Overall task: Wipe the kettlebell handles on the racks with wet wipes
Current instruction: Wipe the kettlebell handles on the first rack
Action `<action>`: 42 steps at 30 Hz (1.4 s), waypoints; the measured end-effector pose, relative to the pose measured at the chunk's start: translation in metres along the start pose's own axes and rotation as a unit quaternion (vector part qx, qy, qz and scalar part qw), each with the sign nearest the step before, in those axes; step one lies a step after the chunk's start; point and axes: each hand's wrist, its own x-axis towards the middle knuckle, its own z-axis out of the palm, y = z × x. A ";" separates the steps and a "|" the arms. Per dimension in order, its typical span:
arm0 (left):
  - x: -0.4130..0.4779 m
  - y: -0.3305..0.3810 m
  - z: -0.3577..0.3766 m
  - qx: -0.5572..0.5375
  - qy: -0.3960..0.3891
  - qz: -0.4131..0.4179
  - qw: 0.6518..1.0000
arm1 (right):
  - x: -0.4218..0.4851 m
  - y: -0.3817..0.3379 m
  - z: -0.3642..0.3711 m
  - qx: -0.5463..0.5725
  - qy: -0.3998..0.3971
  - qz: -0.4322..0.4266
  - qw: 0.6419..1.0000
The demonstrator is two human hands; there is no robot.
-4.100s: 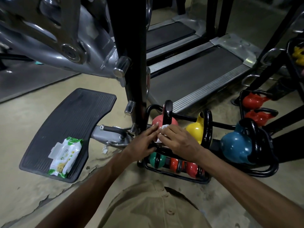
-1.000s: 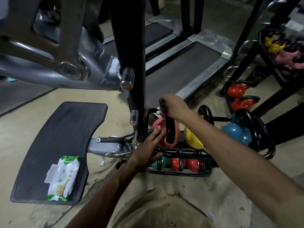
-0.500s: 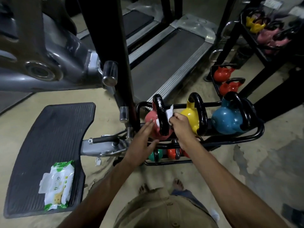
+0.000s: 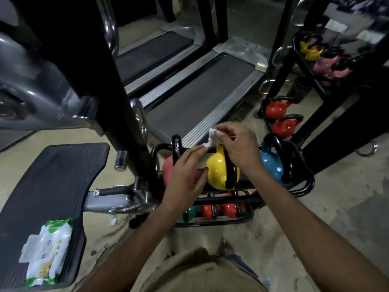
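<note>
Your right hand and left hand both pinch the white wet wipe, stretched between them above the yellow kettlebell. Fingers are closed on the wipe at each end. The yellow kettlebell sits mid-top of the black rack, pink kettlebell at its 9 o'clock, blue kettlebell at its 3 o'clock. The wipe is clear of the pink kettlebell's black handle. Wipes pack lies at 8 o'clock on the ribbed footplate.
</note>
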 end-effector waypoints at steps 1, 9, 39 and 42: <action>0.004 0.002 0.013 0.012 -0.024 -0.005 1.000 | 0.013 0.010 -0.009 -0.035 0.016 -0.015 0.999; 0.014 0.009 0.088 0.134 -0.170 -0.069 0.974 | 0.091 0.081 -0.019 -0.142 -0.167 0.070 0.973; 0.005 -0.003 0.088 0.049 -0.148 -0.038 0.987 | 0.013 0.069 0.025 0.408 0.106 0.437 0.795; 0.003 -0.010 0.087 0.030 -0.156 -0.033 0.987 | -0.008 0.047 0.025 0.177 0.101 0.286 0.936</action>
